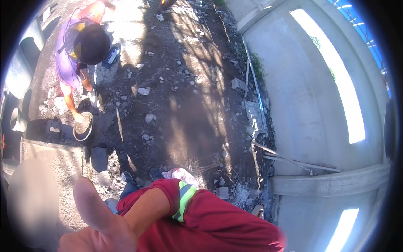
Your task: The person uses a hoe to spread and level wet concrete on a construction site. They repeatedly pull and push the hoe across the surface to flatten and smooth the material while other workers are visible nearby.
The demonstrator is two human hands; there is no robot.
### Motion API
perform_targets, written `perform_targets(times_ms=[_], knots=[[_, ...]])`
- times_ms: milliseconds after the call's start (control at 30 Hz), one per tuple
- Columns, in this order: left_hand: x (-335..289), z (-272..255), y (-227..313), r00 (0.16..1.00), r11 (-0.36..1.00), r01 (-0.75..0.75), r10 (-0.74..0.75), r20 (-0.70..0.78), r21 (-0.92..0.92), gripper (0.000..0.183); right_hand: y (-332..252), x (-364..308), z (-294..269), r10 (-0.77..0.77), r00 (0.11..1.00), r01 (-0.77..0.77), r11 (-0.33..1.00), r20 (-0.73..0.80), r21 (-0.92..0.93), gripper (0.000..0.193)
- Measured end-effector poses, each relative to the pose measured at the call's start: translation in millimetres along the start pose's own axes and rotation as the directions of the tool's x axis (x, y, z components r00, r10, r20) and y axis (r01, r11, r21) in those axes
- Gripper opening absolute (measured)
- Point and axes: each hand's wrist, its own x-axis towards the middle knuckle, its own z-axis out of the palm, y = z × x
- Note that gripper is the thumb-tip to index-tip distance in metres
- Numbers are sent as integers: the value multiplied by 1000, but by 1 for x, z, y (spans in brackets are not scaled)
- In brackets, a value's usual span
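The rough concrete slab [54, 156] runs from beside the bucket [85, 137] toward my right hand [100, 235], thumb stretched out, grip I cannot tell; my left hand is out of view.

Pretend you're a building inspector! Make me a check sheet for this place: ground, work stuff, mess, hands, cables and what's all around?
Surface: rough brown ground, part sunny, part shaded.
Job's things: a bucket; a co-worker's hand is at its rim.
Clutter: scattered pale stones, a block, poles along the right side.
Hands: right hand, thumb raised, cut off by the lower edge, no held thing visible; left hand not in view.
Cables: nothing clearly seen.
Surroundings: grey wall on the right.
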Motion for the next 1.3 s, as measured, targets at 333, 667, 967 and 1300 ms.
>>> perform_targets(times_ms=[333, 667, 967, 1300], knots=[[14, -6, -18, 993, 994, 38, -49, -104, -103, 43, -6, 25, -7, -178, 984, 171, 952, -4, -253, 86], [5, 14, -30, 989, 988, -2, -22, -149, -157, 38, -3, 40, 1, -271, 959, 283, 896, 86, -341, 87], [4, 10, 2, 995, 941, 92, -76, 63, -325, 29, -2, 37, 17, -354, 927, 372, 827, 124, -421, 88], [-263, -180, 276, 65, -665, 654, -427, -902, 362, 32, -28, 7, 34, -511, 859, 468, 753, 37, -462, 90]])
